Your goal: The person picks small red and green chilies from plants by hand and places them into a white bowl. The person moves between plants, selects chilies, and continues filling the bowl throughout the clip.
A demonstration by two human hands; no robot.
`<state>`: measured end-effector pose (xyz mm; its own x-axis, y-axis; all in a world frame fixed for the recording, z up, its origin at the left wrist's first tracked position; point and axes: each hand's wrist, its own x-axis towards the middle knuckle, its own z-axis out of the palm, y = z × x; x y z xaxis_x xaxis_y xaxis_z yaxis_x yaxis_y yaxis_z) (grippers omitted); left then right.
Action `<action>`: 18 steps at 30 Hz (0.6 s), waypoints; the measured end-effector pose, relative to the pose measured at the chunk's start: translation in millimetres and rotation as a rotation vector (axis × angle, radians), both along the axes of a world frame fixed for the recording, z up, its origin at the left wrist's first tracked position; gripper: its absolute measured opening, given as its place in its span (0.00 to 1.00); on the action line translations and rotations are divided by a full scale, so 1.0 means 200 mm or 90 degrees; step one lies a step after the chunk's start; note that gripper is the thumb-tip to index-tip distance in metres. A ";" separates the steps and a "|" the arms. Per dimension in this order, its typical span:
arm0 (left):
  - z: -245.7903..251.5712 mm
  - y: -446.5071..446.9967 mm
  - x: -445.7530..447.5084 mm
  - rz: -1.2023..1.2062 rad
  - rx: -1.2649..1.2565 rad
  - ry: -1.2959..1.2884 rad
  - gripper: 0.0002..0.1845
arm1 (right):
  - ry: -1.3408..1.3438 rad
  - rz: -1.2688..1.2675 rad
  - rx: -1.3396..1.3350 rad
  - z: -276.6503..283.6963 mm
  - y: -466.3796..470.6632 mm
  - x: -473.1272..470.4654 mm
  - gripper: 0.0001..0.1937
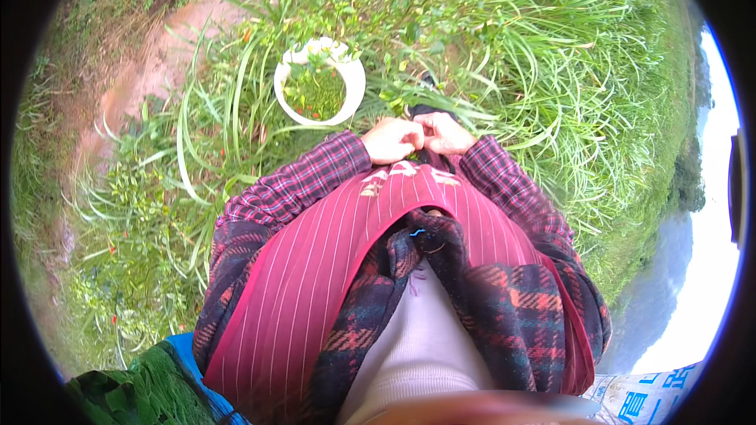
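My left hand (391,140) and my right hand (445,133) meet low in front of my maroon pinstriped apron (319,236). The fingers of both are bent inward and their tips come together. Whatever lies between the fingertips is too small or hidden to make out. Just beyond my left hand, a white bucket (355,85) stands in the grass, filled with green produce (313,94) and a few red pieces, which look like chilli peppers. Leafy stems hang over its far rim.
Tall grass (549,71) and leafy plants with red spots (124,283) surround me. A bare dirt strip (147,65) runs along the left. A blue-edged container of green produce (147,386) is at lower left, and a white sack (635,398) bearing writing at lower right.
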<state>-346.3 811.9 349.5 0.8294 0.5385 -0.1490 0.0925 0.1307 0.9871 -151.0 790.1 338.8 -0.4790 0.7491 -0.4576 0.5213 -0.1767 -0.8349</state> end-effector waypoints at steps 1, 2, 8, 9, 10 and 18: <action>0.00 0.00 0.01 -0.013 0.058 0.017 0.07 | 0.014 -0.006 0.006 0.00 -0.01 0.01 0.06; -0.01 0.00 0.02 -0.033 0.149 0.013 0.07 | 0.029 -0.030 -0.048 0.01 -0.02 0.03 0.05; 0.03 -0.06 0.11 -0.116 0.407 0.033 0.07 | 0.040 -0.099 -0.118 0.30 0.12 0.19 0.02; 0.03 -0.05 0.14 -0.186 0.390 0.080 0.07 | 0.050 -0.173 -0.034 0.37 0.19 0.25 0.02; 0.04 -0.05 0.16 -0.204 0.392 0.080 0.07 | 0.059 -0.246 0.055 0.45 0.28 0.32 0.04; 0.08 -0.07 0.25 -0.234 0.399 0.073 0.03 | 0.017 -0.574 0.408 0.68 1.03 0.88 0.08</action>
